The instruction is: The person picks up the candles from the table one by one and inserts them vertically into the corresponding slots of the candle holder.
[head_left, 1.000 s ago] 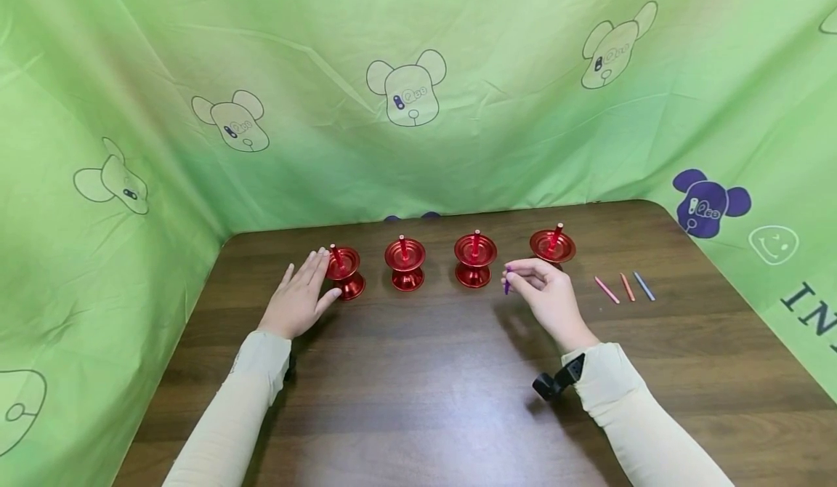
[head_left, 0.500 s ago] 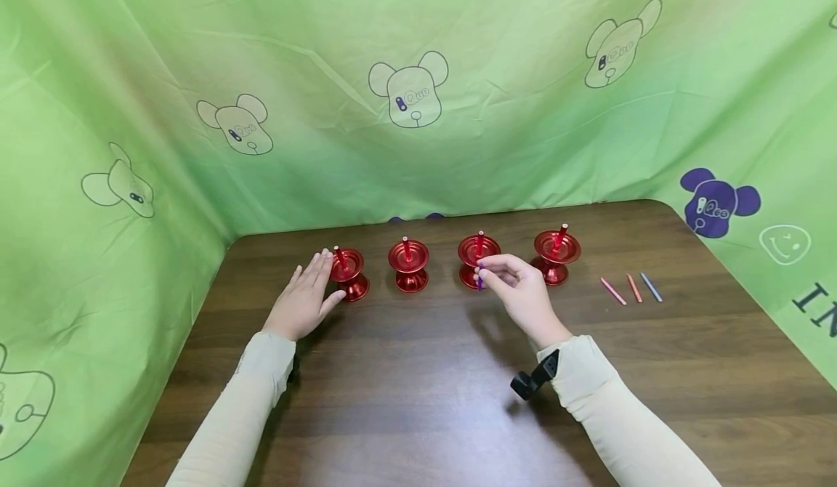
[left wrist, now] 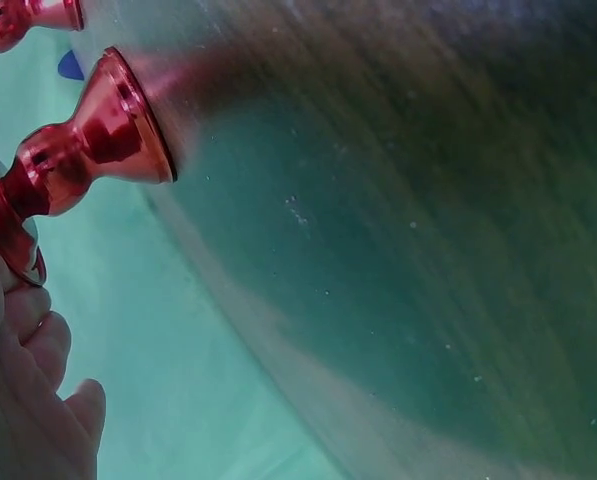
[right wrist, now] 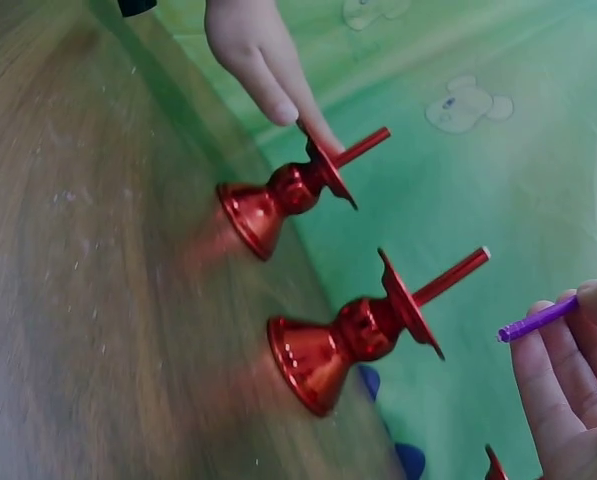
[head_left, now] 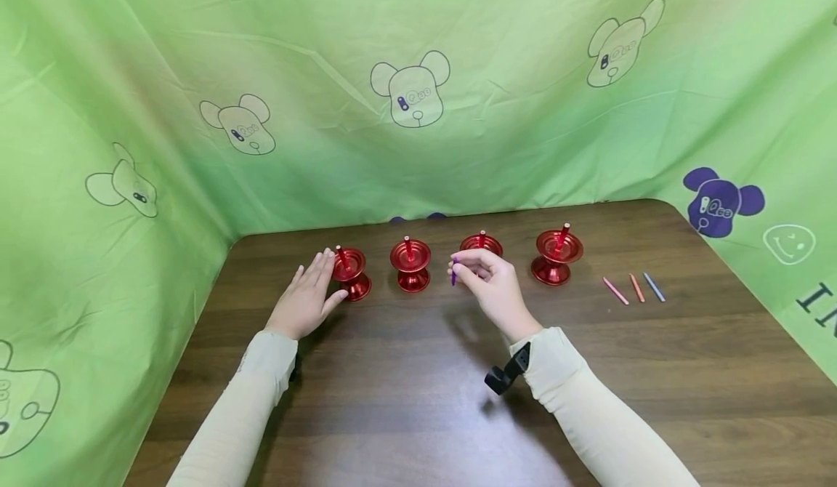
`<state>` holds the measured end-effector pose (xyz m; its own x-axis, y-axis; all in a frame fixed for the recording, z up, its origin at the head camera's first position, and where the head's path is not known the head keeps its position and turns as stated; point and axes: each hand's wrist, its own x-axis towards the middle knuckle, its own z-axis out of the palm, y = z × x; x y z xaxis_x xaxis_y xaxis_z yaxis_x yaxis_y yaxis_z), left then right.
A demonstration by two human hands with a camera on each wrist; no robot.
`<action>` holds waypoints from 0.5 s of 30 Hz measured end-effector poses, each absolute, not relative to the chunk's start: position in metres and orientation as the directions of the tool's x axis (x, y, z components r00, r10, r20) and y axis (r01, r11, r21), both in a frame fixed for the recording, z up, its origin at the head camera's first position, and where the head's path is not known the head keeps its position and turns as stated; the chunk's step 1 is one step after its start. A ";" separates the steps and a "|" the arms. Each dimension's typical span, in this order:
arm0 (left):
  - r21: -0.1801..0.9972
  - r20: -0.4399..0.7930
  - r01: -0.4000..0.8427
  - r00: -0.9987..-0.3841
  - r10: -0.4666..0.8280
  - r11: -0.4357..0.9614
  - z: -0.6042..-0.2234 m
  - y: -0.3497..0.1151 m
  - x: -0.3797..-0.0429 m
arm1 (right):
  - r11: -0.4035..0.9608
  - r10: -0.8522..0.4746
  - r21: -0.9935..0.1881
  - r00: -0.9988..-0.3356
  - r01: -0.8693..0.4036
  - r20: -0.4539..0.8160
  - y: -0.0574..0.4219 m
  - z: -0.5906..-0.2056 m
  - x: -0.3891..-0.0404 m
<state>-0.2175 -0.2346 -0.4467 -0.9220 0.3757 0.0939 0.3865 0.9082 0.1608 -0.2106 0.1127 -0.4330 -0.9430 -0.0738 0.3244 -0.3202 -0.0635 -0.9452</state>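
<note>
while the right hand point(head_left: 493, 283) pinches a slim purple stick point(right wrist: 538, 319) between thumb and fingers, its grip drawn in to the stick's own thickness, the left hand point(head_left: 301, 294) lies with straight fingers against the rim of the leftmost holder point(head_left: 354, 286), wrapped round nothing. the purple stick, matte and finely ridged near its exposed end, stands roughly upright in the head view, raised above the table between the second holder point(head_left: 413, 278) and the third holder point(head_left: 467, 246), touching neither. all the holders, the fourth holder point(head_left: 552, 269) included, are glossy red and metallic-looking: a flared conical foot, a rounded stem, a shallow ringed dish and a thin pale-tipped post. the right hand partly covers the third one in the head view. right of the row lie three thin straight sticks, pink point(head_left: 616, 291), orange point(head_left: 637, 288) and blue point(head_left: 654, 287), side by side and apart. smooth, wood-grained and softly reflective, the table point(head_left: 392, 385) meets creased green cloth point(head_left: 314, 182) printed with outlined bear heads.
</note>
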 end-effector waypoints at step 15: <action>0.130 0.060 0.370 -0.929 0.365 0.920 -0.450 -0.235 -0.220 | -0.031 -0.092 -0.932 -0.927 -0.361 0.363 0.092 -0.418 -0.220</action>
<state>-0.2198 -0.2347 -0.4500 -0.9291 0.3649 0.0600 0.3697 0.9200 0.1303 -0.2204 0.0917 -0.4184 -0.9274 -0.0920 0.3627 -0.3614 -0.0309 -0.9319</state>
